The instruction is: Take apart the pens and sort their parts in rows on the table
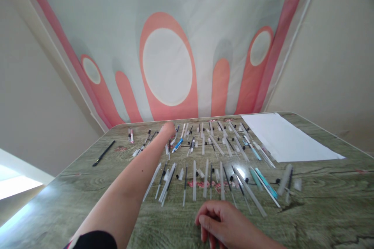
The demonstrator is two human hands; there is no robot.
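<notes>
My left arm reaches across the table to the far row of pen parts, where my left hand (pixel 168 128) is small and blurred. Its fingers are hidden, so whether it holds anything cannot be told. A blue pen (pixel 177 145) lies just right of that wrist. Close to the front row, my right hand (pixel 223 221) rests low over the table with loosely bent, parted fingers and nothing in them. Beyond its knuckles lie clear pen barrels (pixel 194 181), dark ink refills (pixel 185 185) and small caps (pixel 217 175), set out in rough groups.
A white paper sheet (pixel 289 136) covers the table's far right. Teal pen pieces (pixel 266 183) lie at the front row's right end. A black pen-like stick (pixel 104 153) and pink pen (pixel 131 135) are on the left. Behind the wood-patterned table (pixel 321 202) hangs a patterned backdrop (pixel 168 66).
</notes>
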